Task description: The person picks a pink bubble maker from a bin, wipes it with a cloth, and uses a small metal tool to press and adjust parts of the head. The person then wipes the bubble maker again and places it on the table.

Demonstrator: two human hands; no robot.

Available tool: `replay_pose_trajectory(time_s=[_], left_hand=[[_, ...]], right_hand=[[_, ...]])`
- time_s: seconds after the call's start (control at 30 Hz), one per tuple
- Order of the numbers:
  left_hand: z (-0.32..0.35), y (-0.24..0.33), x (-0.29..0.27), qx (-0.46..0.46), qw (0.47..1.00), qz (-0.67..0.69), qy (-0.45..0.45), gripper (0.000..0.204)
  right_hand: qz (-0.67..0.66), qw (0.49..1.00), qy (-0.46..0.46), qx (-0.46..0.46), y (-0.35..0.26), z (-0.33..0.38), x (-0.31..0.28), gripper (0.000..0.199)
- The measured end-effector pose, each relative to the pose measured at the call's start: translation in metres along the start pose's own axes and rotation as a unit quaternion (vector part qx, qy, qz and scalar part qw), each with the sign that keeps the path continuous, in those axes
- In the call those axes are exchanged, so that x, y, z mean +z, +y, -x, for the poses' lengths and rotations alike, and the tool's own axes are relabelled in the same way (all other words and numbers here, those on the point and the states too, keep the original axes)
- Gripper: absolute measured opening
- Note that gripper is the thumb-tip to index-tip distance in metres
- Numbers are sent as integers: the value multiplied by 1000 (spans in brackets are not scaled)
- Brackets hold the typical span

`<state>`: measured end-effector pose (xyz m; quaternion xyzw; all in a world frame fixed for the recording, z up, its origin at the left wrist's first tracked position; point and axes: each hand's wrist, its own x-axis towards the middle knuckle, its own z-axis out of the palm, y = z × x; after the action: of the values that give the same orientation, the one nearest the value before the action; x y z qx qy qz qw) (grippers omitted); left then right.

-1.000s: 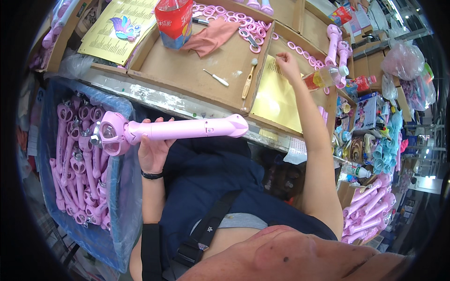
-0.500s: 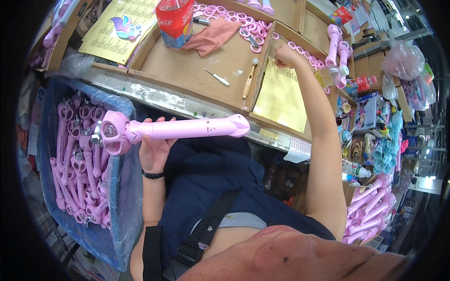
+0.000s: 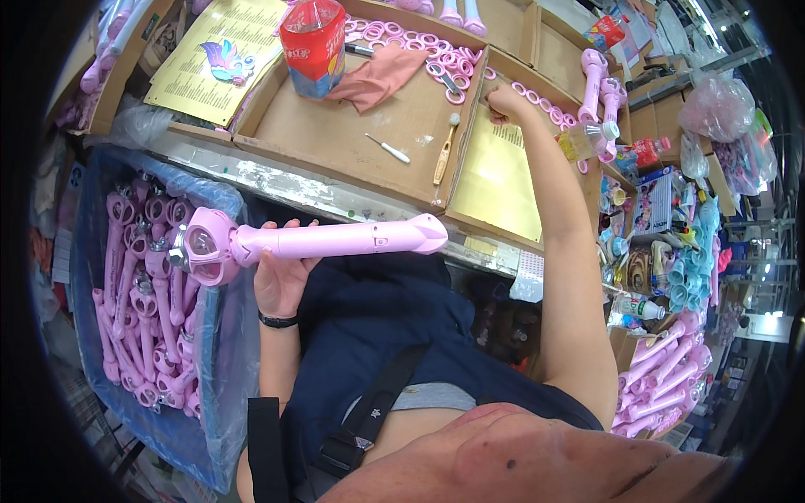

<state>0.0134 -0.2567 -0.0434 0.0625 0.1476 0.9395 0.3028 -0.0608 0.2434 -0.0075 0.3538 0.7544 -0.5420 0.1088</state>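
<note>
My left hand [image 3: 283, 281] is wrapped round a pink toy wand [image 3: 348, 238], held level above my lap. The wand's round head has a clear window and a silvery piece at its left end; its slanted tip points right. Over the right-hand cardboard tray, my right hand [image 3: 506, 104] is closed with its fingers curled down, and what they hold, if anything, is hidden. Beneath it lies a yellow printed sheet [image 3: 496, 180]. Just to its right runs a line of pink rings [image 3: 545, 106].
A blue-lined bin [image 3: 222, 335] of pink wands [image 3: 144, 306] stands at left. The middle tray [image 3: 327, 155] holds a red bag [image 3: 312, 50], a salmon cloth [image 3: 379, 77], a white-handled tool [image 3: 390, 149] and a brush [image 3: 444, 155]. A bottle [image 3: 587, 138] lies beyond my right forearm.
The wand and my left hand sit slightly lower in the picture. My right hand stays beside the rings with its fingers curled, shifted only a little.
</note>
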Motion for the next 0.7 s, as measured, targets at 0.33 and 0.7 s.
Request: replay_pose_trajectory(time_s=[0.33, 0.7], left_hand=[[-3, -2, 5, -12, 999, -17, -32, 43], [-9, -4, 27, 10, 985, -152, -85, 42]], right_hand=[[-295, 955, 1, 40, 32, -5, -32, 7], [-289, 938, 54, -182, 13, 57, -1, 29]])
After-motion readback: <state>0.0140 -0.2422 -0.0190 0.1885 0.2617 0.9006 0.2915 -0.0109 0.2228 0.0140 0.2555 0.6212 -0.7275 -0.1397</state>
